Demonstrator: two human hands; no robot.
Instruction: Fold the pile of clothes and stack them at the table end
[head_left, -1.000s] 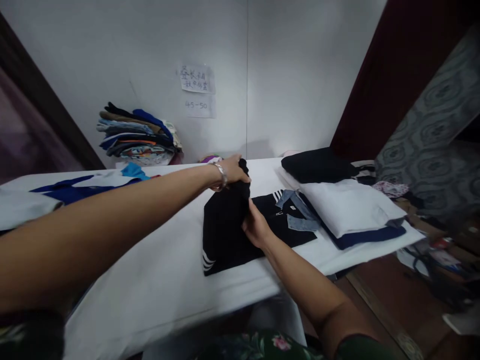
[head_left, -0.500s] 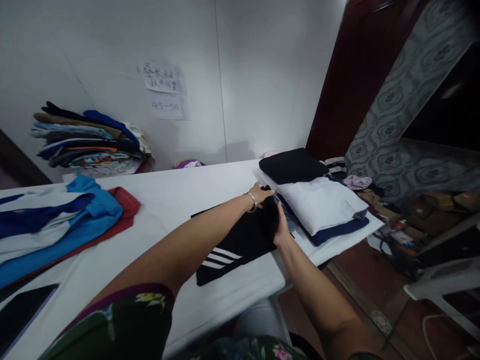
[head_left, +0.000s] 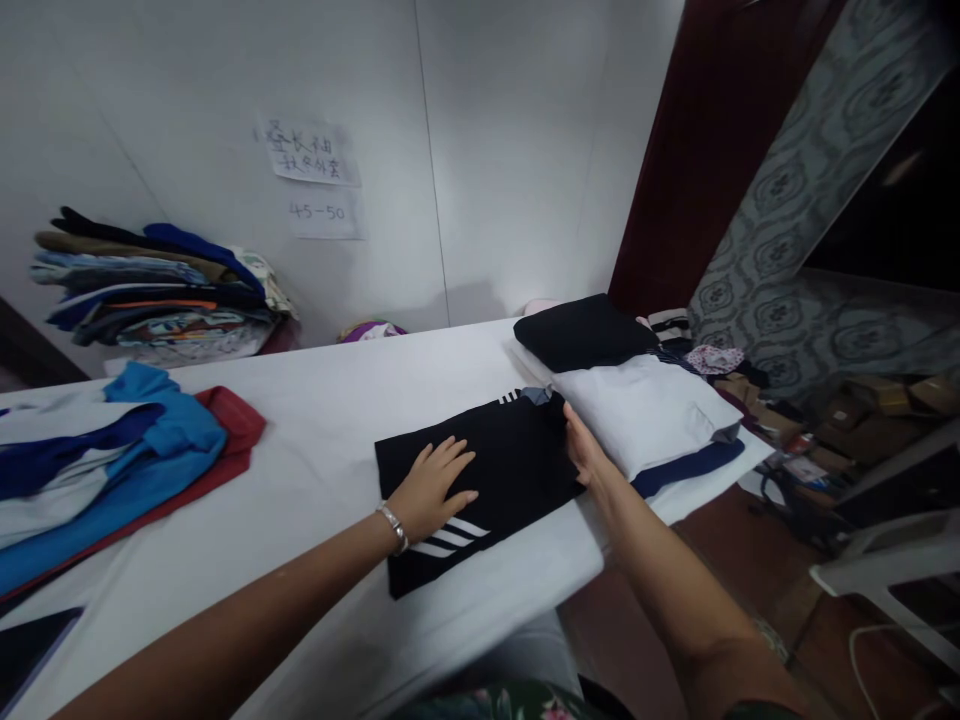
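Note:
A folded black garment with white stripes point(head_left: 517, 460) lies flat on the white-covered table in front of me; its exact kind cannot be told. A bit of grey cloth and small white stripes show at its far right corner. My left hand point(head_left: 429, 492) rests palm down on the garment's left part, fingers spread, with a metal bracelet at the wrist. Against the right edge of the garment stands my right hand point(head_left: 586, 450), its fingers stretched along the cloth and partly hidden. Just beyond it is a stack with a white folded garment point(head_left: 645, 410) and a black folded garment point(head_left: 581, 330).
Blue, white and red clothes point(head_left: 165, 430) lie loosely on the table's left side. A tall clothes pile point(head_left: 165, 285) stands by the wall, below and left of handwritten paper signs point(head_left: 315, 180). To the right are a white plastic stool point(head_left: 885, 570) and cardboard boxes point(head_left: 862, 415).
My left hand has let go of the garment's right end and moved left to lie flat on it. The bunched right end now lies flatter. My right hand has shifted slightly right.

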